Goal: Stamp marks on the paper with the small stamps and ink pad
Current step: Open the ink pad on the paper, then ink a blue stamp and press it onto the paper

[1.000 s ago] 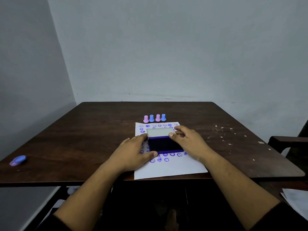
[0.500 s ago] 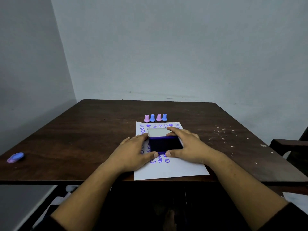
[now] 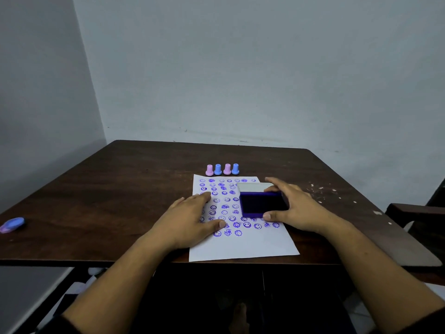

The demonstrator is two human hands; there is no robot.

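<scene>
A white paper [image 3: 250, 247] covered with purple stamped faces lies at the table's near edge. An open ink pad [image 3: 261, 204], dark purple with a pale lid tipped back, rests on the paper's right side. My right hand [image 3: 297, 208] grips it, thumb at the near corner and fingers at the far edge. My left hand [image 3: 190, 222] lies flat on the paper's left side, fingers apart, holding nothing. Several small stamps [image 3: 222, 169], pink and blue by turns, stand in a row just beyond the paper.
The dark wooden table [image 3: 120, 194] meets the walls at its back and left. A blue and pink oval object [image 3: 12, 224] lies at the table's left edge. White crumbs [image 3: 320, 189] dot the right side. A dark chair arm [image 3: 414, 212] juts in at the right.
The ink pad has slid to the right across the paper in my right hand. My left hand has let go of it and now rests flat on the paper.
</scene>
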